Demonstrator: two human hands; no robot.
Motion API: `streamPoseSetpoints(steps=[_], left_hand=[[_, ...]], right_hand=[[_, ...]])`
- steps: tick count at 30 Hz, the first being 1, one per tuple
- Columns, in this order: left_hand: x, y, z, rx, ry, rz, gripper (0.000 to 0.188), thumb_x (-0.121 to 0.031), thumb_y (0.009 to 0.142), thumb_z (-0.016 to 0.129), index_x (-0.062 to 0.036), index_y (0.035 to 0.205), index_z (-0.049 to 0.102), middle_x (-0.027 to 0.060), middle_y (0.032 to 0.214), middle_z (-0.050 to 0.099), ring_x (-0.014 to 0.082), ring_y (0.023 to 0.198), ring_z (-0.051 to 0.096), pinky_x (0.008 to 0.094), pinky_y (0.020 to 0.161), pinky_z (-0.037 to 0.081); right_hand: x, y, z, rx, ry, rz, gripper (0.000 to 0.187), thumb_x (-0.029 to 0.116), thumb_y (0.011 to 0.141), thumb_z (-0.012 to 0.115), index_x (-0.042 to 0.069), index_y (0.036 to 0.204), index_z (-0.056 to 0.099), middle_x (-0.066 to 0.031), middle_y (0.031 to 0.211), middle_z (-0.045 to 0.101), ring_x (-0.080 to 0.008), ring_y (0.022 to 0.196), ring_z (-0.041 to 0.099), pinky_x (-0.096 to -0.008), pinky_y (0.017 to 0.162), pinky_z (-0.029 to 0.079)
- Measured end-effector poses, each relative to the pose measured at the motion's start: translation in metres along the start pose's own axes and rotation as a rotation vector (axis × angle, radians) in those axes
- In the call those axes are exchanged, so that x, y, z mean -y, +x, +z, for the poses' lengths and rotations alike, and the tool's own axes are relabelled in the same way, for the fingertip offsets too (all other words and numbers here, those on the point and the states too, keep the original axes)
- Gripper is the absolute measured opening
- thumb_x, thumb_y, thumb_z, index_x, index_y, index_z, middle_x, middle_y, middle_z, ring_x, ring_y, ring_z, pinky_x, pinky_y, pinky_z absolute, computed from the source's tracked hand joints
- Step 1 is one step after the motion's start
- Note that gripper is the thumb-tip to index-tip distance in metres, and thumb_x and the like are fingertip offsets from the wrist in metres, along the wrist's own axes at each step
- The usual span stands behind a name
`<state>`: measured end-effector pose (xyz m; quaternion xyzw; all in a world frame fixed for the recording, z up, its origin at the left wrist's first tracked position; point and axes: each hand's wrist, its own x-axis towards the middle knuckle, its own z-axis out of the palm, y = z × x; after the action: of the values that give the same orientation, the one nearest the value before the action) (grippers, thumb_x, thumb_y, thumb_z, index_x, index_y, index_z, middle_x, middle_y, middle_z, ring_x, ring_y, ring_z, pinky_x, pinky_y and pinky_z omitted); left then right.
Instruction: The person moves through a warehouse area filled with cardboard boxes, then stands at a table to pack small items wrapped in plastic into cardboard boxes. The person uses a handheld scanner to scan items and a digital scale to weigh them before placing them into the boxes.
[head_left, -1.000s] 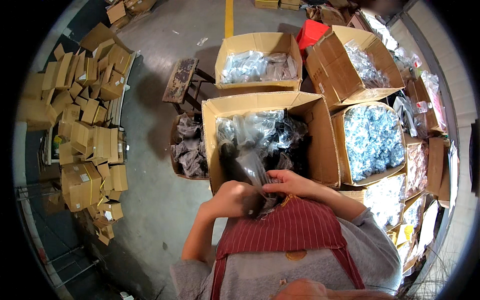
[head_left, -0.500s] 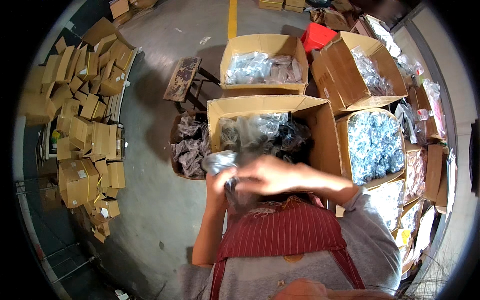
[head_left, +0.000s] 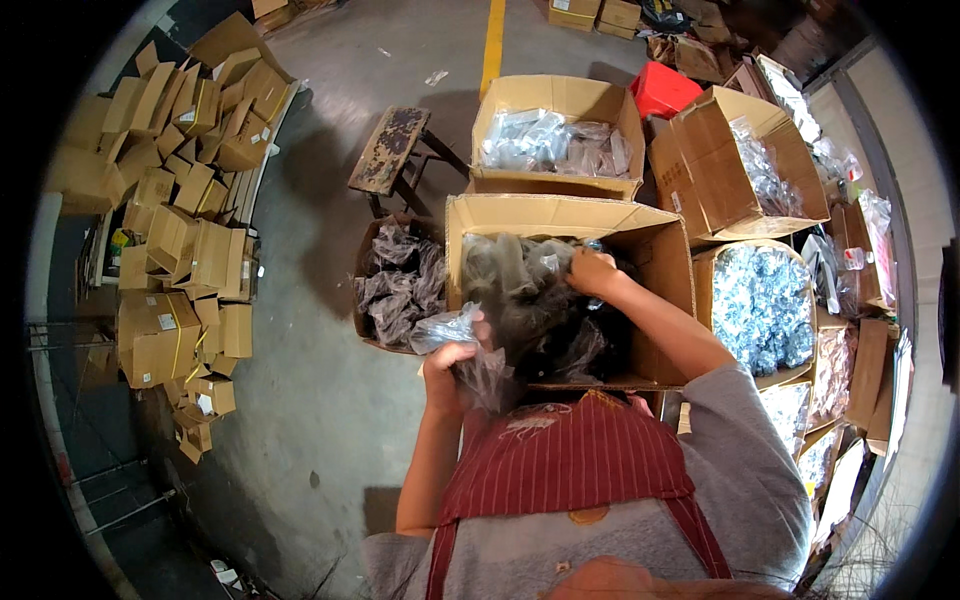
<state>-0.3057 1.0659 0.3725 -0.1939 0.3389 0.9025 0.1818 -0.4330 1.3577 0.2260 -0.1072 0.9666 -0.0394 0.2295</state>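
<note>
Closed around a crumpled clear plastic bag (head_left: pixel 485 376), my left hand (head_left: pixel 448 370) is at the near left corner of a large open cardboard box (head_left: pixel 655 290). The bag's upper end sticks out above the fingers, and its lower part hangs down in front of the apron. My right hand (head_left: pixel 594 272) reaches into that box over its right side, fingers bent down at the far part of the contents. Whatever those fingers grip is hidden. Inside the box lie clear and dark plastic bags (head_left: pixel 515 270), their contents hard to make out.
Left of the box stands a smaller carton of greyish bags (head_left: pixel 400 285), with a worn wooden stool (head_left: pixel 390 150) beyond. Other open cartons (head_left: pixel 555 185) of wrapped pieces stand behind and to the right, near a red container (head_left: pixel 665 90). Flattened and folded cardboard boxes (head_left: pixel 190 250) pile up at far left.
My right hand has left the bag by my left hand and moved right and away into the large box. My left hand still holds the bag. The whole view has shifted slightly.
</note>
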Motion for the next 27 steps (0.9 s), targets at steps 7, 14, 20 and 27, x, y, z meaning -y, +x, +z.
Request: streamPoseSetpoints(steps=[7,14,20,27], left_hand=[[0.004,0.006,0.007,-0.031,0.113,0.099,0.047,-0.005,0.067,0.058,0.0011,0.114,0.063,0.0089,0.099,0.067,0.0177,0.084,0.06,0.0288,0.073,0.049],[0.004,0.011,0.011,0.012,0.171,0.111,0.047,-0.006,0.069,0.054,-0.0003,0.116,0.06,0.0118,0.113,0.064,0.0207,0.081,0.059,0.0359,0.066,0.053],[0.004,0.005,0.028,0.051,0.118,-0.098,0.044,-0.011,0.08,0.057,0.0009,0.123,0.057,0.0145,0.122,0.062,0.0238,0.092,0.062,0.0404,0.076,0.056],[0.01,-0.011,0.062,0.158,0.071,-0.245,0.059,-0.04,0.096,0.057,-0.0019,0.139,0.043,0.0156,0.136,0.052,0.0279,0.108,0.058,0.0432,0.089,0.052]], right_hand=[[-0.017,-0.048,-0.075,0.189,0.135,0.129,0.072,0.038,0.079,0.07,-0.011,0.125,0.046,-0.0299,0.112,0.064,-0.0413,0.109,0.062,-0.0475,0.092,0.05],[-0.026,-0.122,-0.129,0.183,1.424,0.093,0.052,0.008,0.064,0.066,-0.005,0.113,0.059,-0.0075,0.091,0.065,-0.0141,0.086,0.058,-0.0295,0.072,0.047],[0.031,-0.183,-0.063,0.267,2.321,-0.154,0.036,-0.004,0.058,0.06,-0.004,0.094,0.064,-0.009,0.093,0.066,-0.0152,0.079,0.062,-0.0284,0.07,0.049],[0.061,-0.232,-0.072,0.37,1.807,-0.127,0.075,-0.002,0.063,0.062,-0.005,0.137,0.048,-0.0141,0.124,0.061,-0.0196,0.114,0.057,-0.0293,0.096,0.045]])
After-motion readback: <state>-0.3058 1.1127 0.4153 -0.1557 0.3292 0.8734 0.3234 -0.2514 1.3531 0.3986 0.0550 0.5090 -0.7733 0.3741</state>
